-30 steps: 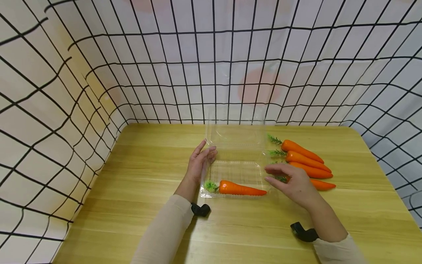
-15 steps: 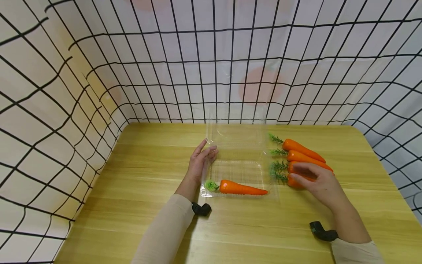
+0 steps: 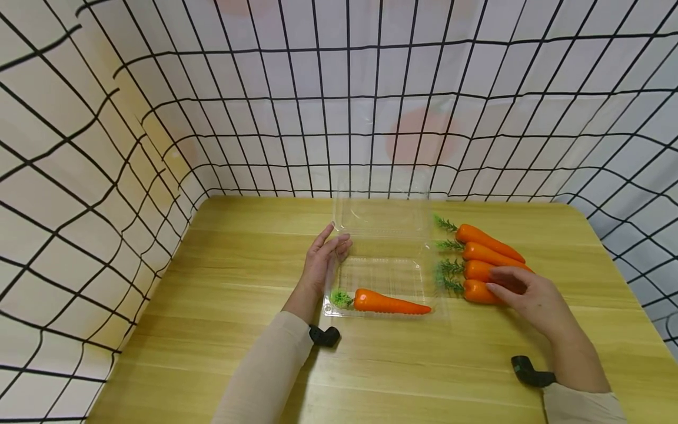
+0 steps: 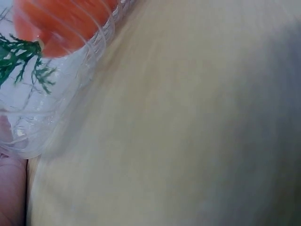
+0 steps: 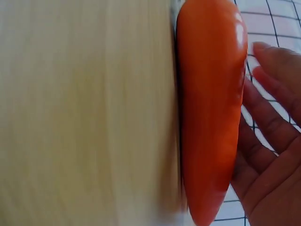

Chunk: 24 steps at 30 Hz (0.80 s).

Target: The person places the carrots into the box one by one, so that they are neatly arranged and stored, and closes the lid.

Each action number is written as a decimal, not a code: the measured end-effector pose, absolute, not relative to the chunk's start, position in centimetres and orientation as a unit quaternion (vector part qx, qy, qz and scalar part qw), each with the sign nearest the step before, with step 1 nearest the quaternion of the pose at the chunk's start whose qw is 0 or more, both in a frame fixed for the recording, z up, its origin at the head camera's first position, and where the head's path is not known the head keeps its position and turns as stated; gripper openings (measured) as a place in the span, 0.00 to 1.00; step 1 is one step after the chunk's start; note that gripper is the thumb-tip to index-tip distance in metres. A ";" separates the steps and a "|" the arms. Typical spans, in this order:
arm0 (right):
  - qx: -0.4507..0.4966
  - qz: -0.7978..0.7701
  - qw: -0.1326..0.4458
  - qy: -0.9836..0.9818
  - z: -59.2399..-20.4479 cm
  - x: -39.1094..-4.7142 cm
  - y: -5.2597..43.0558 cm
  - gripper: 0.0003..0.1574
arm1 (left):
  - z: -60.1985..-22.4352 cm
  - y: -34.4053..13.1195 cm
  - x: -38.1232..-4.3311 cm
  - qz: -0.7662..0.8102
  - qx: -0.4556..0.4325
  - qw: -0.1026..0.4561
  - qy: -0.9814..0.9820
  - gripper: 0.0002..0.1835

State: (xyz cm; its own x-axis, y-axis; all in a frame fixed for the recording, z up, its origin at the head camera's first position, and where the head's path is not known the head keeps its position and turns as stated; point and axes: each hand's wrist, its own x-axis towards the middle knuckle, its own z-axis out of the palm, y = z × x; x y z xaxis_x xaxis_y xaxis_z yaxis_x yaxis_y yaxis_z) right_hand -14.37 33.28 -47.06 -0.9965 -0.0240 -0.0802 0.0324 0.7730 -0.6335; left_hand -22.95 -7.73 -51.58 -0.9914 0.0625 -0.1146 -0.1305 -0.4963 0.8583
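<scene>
A clear plastic clamshell box [image 3: 381, 250] lies with its lid raised at the back. Inside, along its front edge, is one orange carrot [image 3: 391, 301] with a green leafy top. My left hand [image 3: 316, 265] holds the box's left side, its fingertips at the rim. Right of the box several carrots lie side by side, leafy tops toward the box. Over the nearest carrot [image 3: 479, 292] hovers my right hand [image 3: 535, 297], thumb and fingers spread apart. The right wrist view shows that carrot [image 5: 210, 103] lengthwise, with the right-hand fingers [image 5: 270, 115] bent loosely behind it.
Wood-grain table [image 3: 243, 253] bears everything. A black wire grid [image 3: 344, 97] backed by pale cloth stands along the back and both sides. Black wrist-camera mounts [image 3: 324, 336] sit on both wrists.
My right hand has moved right, away from the box's right side to the nearest carrot. The left hand stays at the box, and the carrot inside has not moved.
</scene>
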 end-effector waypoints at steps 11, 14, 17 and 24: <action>-0.013 -0.341 0.097 0.935 -47.0 -14.3 34.3 0.36 | -51.8 -7.7 -23.0 0.864 -0.031 0.054 0.500 0.29; -0.024 -0.343 0.114 0.932 -46.9 -14.3 34.4 0.36 | -51.8 -7.7 -23.0 0.867 -0.032 0.055 0.494 0.29; -0.042 -0.340 0.126 0.931 -47.0 -14.3 34.4 0.37 | -51.7 -7.7 -23.0 0.872 -0.033 0.055 0.485 0.29; -0.064 -0.313 0.129 0.939 -47.1 -14.3 34.1 0.37 | -51.7 -7.8 -22.9 0.868 -0.032 0.054 0.492 0.29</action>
State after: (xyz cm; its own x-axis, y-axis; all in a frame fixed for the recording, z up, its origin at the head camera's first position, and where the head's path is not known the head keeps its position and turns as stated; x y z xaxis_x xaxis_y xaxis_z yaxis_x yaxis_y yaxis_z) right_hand -14.28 34.11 -47.13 -0.9585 -0.2017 -0.2013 -0.0404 0.7954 -0.6047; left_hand -22.93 -7.82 -51.69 -0.9921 0.0627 -0.1086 -0.1253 -0.5097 0.8511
